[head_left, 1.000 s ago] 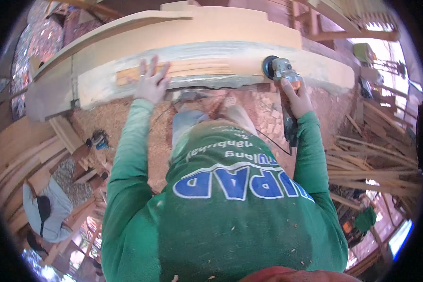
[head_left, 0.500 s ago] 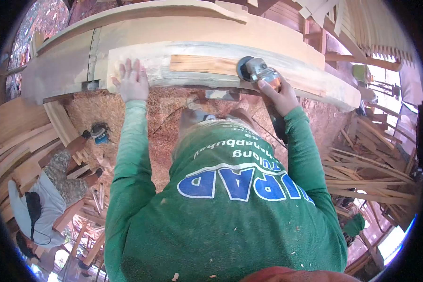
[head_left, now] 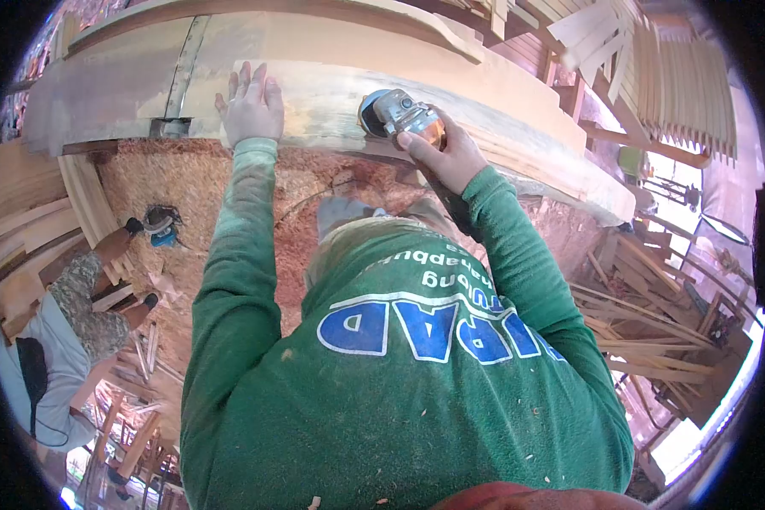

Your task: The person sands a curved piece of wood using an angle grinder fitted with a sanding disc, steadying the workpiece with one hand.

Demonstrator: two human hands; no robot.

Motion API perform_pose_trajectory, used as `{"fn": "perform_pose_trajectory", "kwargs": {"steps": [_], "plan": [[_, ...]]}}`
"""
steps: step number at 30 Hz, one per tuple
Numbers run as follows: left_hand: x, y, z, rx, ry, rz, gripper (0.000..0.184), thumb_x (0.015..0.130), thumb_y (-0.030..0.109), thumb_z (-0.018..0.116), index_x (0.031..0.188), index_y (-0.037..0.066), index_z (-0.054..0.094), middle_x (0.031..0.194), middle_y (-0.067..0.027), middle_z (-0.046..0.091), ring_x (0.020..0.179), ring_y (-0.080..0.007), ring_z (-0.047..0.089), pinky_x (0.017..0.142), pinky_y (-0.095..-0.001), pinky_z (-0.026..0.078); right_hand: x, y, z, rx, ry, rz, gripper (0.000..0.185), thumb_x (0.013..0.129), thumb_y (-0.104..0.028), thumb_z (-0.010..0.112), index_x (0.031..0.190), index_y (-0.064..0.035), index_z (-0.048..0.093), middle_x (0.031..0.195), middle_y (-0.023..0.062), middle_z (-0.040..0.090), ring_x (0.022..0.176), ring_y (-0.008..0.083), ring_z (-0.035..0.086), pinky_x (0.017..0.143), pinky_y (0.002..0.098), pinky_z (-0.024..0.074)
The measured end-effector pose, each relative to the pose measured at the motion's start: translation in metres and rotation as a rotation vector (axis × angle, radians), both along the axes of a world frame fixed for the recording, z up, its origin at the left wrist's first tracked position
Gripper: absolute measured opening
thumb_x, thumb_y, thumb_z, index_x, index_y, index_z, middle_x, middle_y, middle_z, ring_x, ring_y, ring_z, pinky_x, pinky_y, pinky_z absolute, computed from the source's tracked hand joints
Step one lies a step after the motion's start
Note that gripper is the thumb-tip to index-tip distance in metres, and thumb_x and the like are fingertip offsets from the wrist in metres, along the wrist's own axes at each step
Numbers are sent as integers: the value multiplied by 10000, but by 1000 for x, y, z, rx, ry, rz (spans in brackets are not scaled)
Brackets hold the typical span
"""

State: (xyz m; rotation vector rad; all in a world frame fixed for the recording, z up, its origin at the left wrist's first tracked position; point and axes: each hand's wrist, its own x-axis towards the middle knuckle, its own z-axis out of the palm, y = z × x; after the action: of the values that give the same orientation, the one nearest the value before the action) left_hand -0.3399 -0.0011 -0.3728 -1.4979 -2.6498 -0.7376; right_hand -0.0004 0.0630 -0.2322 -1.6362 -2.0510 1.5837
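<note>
My right hand (head_left: 459, 153) is closed around an angle grinder (head_left: 405, 115) with a round disc on its head. The disc is at the near part of a long, pale wooden surface (head_left: 314, 51), over a whitish-grey patch. To its left, my left hand (head_left: 252, 109) rests with its fingers spread on the same surface near the front edge and holds nothing. A metal strip (head_left: 184, 72) crosses the wood left of that hand. The grinder's rear body is partly hidden beneath my right hand and sleeve.
Wood shavings (head_left: 221, 170) cover the ground below the long surface. At the left, another person (head_left: 85, 314) is near a blue power tool (head_left: 161, 228). Wooden strips (head_left: 646, 314) lie piled at the right, and toothed boards (head_left: 680, 93) stand at the upper right.
The grinder and my right hand have moved left along the wood. My left hand has shifted slightly and stays spread on the surface. The camera view has also shifted.
</note>
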Motion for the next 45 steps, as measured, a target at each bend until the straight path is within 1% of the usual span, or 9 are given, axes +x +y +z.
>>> {"fn": "perform_pose_trajectory", "kwargs": {"steps": [7, 15, 22, 30, 33, 40, 43, 44, 45], "plan": [[2, 1, 9, 37, -5, -12, 448, 1064, 433, 484, 1425, 239, 665, 1584, -91, 546, 1486, -349, 471, 1236, -620, 264, 19, -10, 13, -100, 206, -174, 1014, 898, -493, 823, 1582, 83, 345, 1336, 249, 663, 1214, 270, 660, 1036, 364, 521], [3, 0, 6, 37, -3, -22, 460, 1073, 425, 472, 1437, 210, 652, 1593, -92, 535, 1484, -345, 472, 1229, -607, 283, -23, -4, 12, -60, 27, -72, 947, 903, -480, 818, 1553, 70, 404, 1276, 224, 694, 1196, 229, 672, 1026, 343, 523], [5, -1, 6, 40, 13, -15, 452, 1060, 419, 492, 1429, 216, 658, 1585, -91, 544, 1483, -339, 475, 1217, -597, 304, 5, -8, 13, -126, 287, -161, 913, 927, -446, 807, 1557, 67, 392, 1273, 201, 697, 1190, 219, 671, 1035, 347, 526], [0, 1, 2, 47, 30, 0, 430, 1063, 381, 522, 1420, 200, 680, 1579, -113, 550, 1475, -299, 489, 1220, -489, 332, -27, -8, 11, 27, -33, 8, 1074, 859, -668, 756, 1591, 16, 371, 1319, 339, 660, 1255, 444, 653, 1081, 455, 502], [-2, 0, -2, 113, -22, -20, 467, 1057, 427, 512, 1435, 199, 665, 1582, -95, 550, 1479, -311, 483, 1220, -550, 312, 3, -13, 10, 54, -33, -45, 1067, 861, -663, 758, 1598, 3, 368, 1315, 334, 664, 1255, 431, 658, 1079, 442, 504], [-4, -1, -1, 165, -151, -57, 505, 1054, 437, 530, 1450, 147, 646, 1571, -101, 560, 1490, -311, 471, 1215, -545, 315, 93, -29, -4, 22, 0, -309, 1052, 871, -618, 785, 1588, 27, 365, 1361, 299, 650, 1303, 351, 638, 1102, 403, 493], [2, 5, 9, 320, -366, -39, 479, 1070, 365, 546, 1423, 57, 645, 1551, -140, 572, 1507, -295, 454, 1212, -502, 349, 125, -34, -4, 27, 37, -402, 1028, 882, -575, 802, 1579, 45, 370, 1371, 267, 652, 1302, 310, 634, 1101, 386, 491], [6, 3, 26, 154, -39, -25, 414, 1076, 256, 575, 1377, -18, 650, 1456, -192, 632, 1419, -277, 548, 1164, -422, 440, 135, -34, -1, 29, 55, -428, 1010, 889, -552, 806, 1576, 49, 373, 1369, 256, 654, 1295, 296, 635, 1098, 381, 492], [10, 7, 24, 257, -239, -11, 396, 1069, 240, 594, 1360, -21, 662, 1393, -197, 663, 1343, -256, 596, 1113, -394, 477, 141, -34, 2, 31, 71, -454, 993, 896, -529, 810, 1573, 52, 376, 1366, 244, 656, 1289, 282, 636, 1095, 377, 493]]}}
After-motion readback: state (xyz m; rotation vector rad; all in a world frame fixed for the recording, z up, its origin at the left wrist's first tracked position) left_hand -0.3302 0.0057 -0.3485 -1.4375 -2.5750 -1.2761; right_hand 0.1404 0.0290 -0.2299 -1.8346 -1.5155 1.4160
